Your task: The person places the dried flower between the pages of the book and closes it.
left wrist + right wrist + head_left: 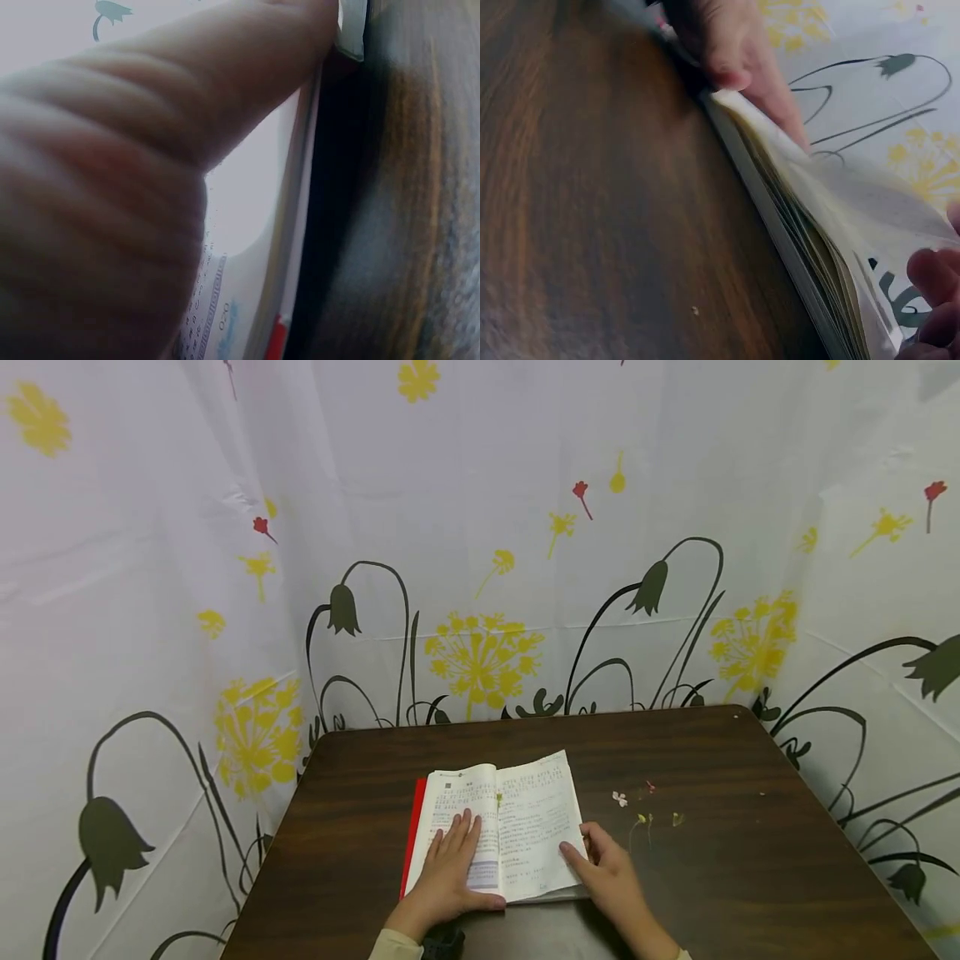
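Head view: the book [491, 852] lies spread on the dark table [337, 835], directly beneath your left hand [452, 878], whose fingers rest straight and slightly apart on the left page [457, 795], thumb along its lower edge. Your right hand [611, 872] sits at the book's lower right, thumb and fingers pinching the outer edge of the right page [536, 827]; the right-wrist view shows that page curving up from the stack. A pink flower [619, 798] lies just beyond your right hand.
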{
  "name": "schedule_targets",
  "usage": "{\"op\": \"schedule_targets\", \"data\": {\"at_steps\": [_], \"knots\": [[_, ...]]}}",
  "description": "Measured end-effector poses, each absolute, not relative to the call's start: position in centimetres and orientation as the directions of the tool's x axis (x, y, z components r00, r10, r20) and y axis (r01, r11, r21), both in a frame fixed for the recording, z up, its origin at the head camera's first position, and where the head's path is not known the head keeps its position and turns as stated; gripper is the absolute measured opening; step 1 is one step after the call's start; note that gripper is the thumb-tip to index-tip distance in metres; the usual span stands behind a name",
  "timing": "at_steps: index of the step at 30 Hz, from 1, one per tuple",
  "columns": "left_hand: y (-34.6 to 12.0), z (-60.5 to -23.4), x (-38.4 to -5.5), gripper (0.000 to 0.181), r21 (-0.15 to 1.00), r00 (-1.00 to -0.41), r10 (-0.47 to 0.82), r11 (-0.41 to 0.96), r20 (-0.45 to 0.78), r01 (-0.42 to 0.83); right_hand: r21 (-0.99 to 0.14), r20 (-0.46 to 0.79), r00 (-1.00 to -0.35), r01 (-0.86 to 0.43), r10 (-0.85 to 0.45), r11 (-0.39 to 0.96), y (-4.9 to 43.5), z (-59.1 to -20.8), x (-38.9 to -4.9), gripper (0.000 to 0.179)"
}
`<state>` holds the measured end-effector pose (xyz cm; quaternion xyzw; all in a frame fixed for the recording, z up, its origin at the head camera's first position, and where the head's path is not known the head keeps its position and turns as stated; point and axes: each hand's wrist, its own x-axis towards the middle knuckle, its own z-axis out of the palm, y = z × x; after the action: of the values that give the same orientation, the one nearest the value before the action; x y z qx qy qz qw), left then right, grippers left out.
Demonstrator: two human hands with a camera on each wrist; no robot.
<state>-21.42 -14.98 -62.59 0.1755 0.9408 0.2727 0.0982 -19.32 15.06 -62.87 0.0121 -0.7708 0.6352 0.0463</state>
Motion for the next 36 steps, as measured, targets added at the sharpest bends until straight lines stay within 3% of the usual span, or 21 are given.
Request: {"op": "schedule_targets", "data": {"at_steps": [3,6,10,16,19,22,25,28,33,36], "knots": [[-15.0,-62.5,-21.4,0.146,0.546,-0.920,0.383,0.790,-0.084,0.279,-0.987,0.022,-0.999,-0.018,0.029,0.157,14.5,-62.7,-19.1,0.028],[-15.0,-62.3,-21.3,0.146,0.548,-0.920,0.380,0.791,-0.090,0.273,-0.990,-0.037,-0.999,0.042,0.034,0.138,14.5,-62.7,-19.0,0.028],[-15.0,-62.4,-21.2,0.146,0.553,-0.920,0.383,0.787,-0.090,0.273,-0.998,-0.055,-0.998,0.055,0.011,-0.002,14.8,-62.7,-19.3,0.033],[-15.1,-62.5,-21.1,0.146,0.558,-0.920,0.385,0.780,-0.076,0.281,-0.918,0.028,-0.950,0.099,-0.311,-0.385,15.4,-62.5,-18.9,0.058],[-15.1,-62.4,-20.9,0.147,0.563,-0.920,0.386,0.777,-0.069,0.283,-0.895,0.127,-0.880,0.097,-0.457,-0.435,15.2,-62.6,-18.4,0.063],[-15.2,-62.5,-20.9,0.147,0.563,-0.920,0.386,0.776,-0.069,0.283,-0.943,0.165,-0.816,0.034,-0.554,-0.332,14.7,-62.8,-17.9,0.059],[-15.2,-62.6,-21.1,0.146,0.568,-0.922,0.380,0.777,-0.078,0.272,-0.994,0.109,-0.801,-0.086,-0.588,-0.067,13.9,-63.1,-17.5,0.058],[-15.1,-62.7,-21.2,0.142,0.562,-0.923,0.377,0.780,-0.075,0.274,-0.962,0.057,-0.813,-0.200,-0.579,0.186,13.2,-63.4,-17.1,0.064],[-14.9,-63.0,-21.3,0.133,0.532,-0.924,0.379,0.793,-0.050,0.296,-0.879,0.148,-0.775,-0.387,-0.614,0.277,12.6,-63.9,-16.9,0.082],[-14.7,-62.9,-21.2,0.130,0.533,-0.925,0.379,0.790,-0.036,0.304,-0.848,0.175,-0.754,-0.443,-0.634,0.293,12.5,-63.9,-16.9,0.082]]}}
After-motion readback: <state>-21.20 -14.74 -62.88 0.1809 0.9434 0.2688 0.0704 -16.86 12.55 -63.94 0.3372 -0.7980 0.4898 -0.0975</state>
